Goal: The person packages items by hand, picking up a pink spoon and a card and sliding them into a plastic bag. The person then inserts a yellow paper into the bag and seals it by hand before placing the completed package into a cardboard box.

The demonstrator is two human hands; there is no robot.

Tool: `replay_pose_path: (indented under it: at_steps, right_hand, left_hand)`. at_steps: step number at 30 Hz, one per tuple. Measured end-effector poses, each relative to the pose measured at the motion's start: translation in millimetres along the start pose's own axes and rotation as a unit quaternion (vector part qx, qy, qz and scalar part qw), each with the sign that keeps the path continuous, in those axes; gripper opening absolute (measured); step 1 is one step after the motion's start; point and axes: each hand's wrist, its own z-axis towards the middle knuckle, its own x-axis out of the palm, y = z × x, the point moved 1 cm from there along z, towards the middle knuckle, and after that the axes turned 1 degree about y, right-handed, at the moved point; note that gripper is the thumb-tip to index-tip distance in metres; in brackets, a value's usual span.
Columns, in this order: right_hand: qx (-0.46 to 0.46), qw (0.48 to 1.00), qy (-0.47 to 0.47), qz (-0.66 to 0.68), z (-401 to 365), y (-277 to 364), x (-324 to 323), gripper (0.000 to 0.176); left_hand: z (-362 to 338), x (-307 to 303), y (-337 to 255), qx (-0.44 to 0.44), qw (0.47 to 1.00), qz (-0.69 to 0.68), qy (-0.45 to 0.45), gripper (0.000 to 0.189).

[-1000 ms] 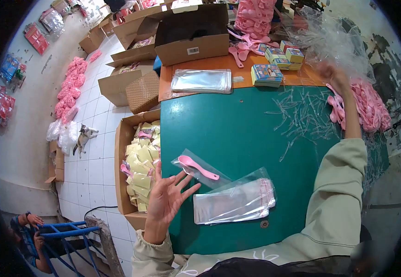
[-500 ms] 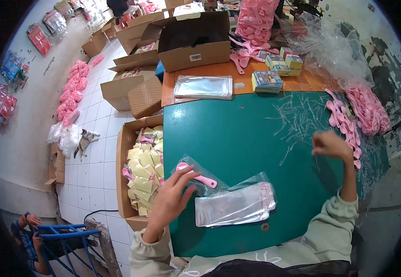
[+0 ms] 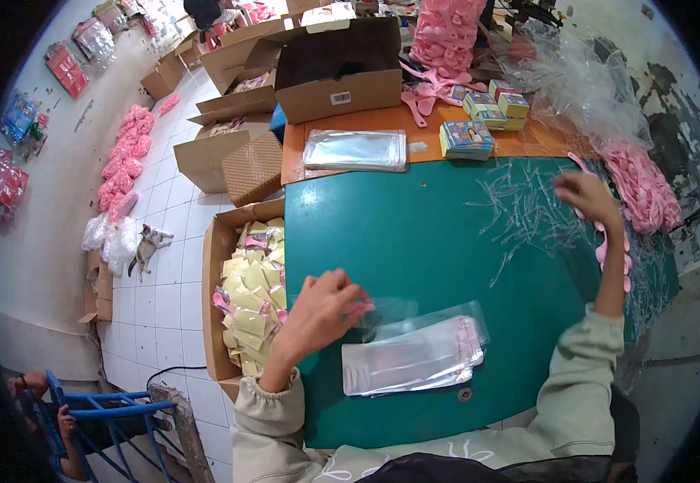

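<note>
My left hand (image 3: 322,314) has its fingers closed on a pink spoon (image 3: 360,309) in a clear plastic bag (image 3: 394,312), and only part of the spoon shows. Just right of it, a stack of clear plastic sleeves (image 3: 406,358) lies on the green table (image 3: 382,233). My right hand (image 3: 584,196) is raised at the right, above the edge of a row of pink spoons (image 3: 608,249). Its fingers look curled but are blurred, and whether they hold anything is unclear. Thin clear plastic strips (image 3: 523,209) are scattered left of it.
An open carton of yellow-carded packets (image 3: 249,298) stands left of the table. Behind are clear sleeves (image 3: 356,150), a brown box (image 3: 338,76), card stacks (image 3: 467,140) and bundled pink spoons (image 3: 644,189). A cat (image 3: 149,245) and a person's hand (image 3: 66,420) are at left.
My left hand has moved right and closed over the bagged spoon, which was lying beside its spread fingers. My right hand has moved up and away, toward the far end of the spoon row.
</note>
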Motion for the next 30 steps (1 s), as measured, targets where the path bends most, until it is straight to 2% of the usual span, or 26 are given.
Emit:
replay_pose_path:
  at_steps: [1,3,4,5,7,10,11,12,15,17,20,23,24,26,28,30]
  right_hand:
    - [-0.019,0.994,0.034,0.101,28,4,-2,0.026]
    - [0.002,0.983,0.045,0.178,86,-2,16,0.031]
    - [0.056,0.979,-0.001,0.194,108,1,30,0.034]
    - [0.109,0.97,-0.048,0.21,129,5,43,0.037]
    - [0.152,0.979,-0.06,0.12,168,1,66,0.039]
    - [0.133,0.963,-0.23,-0.041,189,3,114,0.042]
    - [0.148,0.958,-0.243,-0.033,187,6,118,0.042]
    - [0.162,0.953,-0.255,-0.026,181,20,112,0.042]
    - [0.175,0.943,-0.279,-0.046,164,47,97,0.043]
    - [0.166,0.935,-0.308,-0.063,165,38,99,0.042]
    - [0.14,0.937,-0.298,-0.116,166,14,101,0.036]
    - [0.117,0.945,-0.303,-0.029,157,9,92,0.034]
    - [0.139,0.952,-0.235,0.141,134,49,68,0.035]
    - [0.005,0.949,-0.169,0.266,101,83,55,0.032]
    - [-0.022,0.879,-0.047,0.473,59,137,41,0.023]
    - [-0.026,0.844,-0.022,0.534,28,171,38,0.016]
  left_hand:
    - [4,-3,5,0.031,0.995,-0.087,-0.034,0.024]
    - [14,-2,18,0.089,0.956,-0.257,-0.107,0.025]
    - [18,6,22,0.071,0.9,-0.419,-0.09,0.019]
    - [20,7,20,0.055,0.86,-0.502,-0.073,0.018]
    - [26,6,14,0.025,0.759,-0.649,-0.037,0.016]
    - [31,4,9,-0.041,0.744,-0.667,-0.008,0.027]
    - [29,8,9,-0.064,0.732,-0.678,-0.004,0.031]
    - [28,9,10,-0.076,0.751,-0.656,0.006,0.035]
    - [31,10,11,-0.12,0.742,-0.658,0.03,0.034]
    - [36,14,10,-0.098,0.75,-0.654,0.02,0.035]
    - [39,9,2,-0.075,0.778,-0.623,-0.002,0.037]
    - [41,8,0,-0.052,0.795,-0.605,-0.016,0.038]
    - [41,10,1,-0.045,0.796,-0.604,-0.018,0.037]
    - [41,9,2,-0.049,0.795,-0.605,-0.009,0.036]
    - [41,10,0,-0.046,0.795,-0.605,-0.002,0.036]
    - [42,10,-2,-0.037,0.797,-0.603,0.003,0.035]
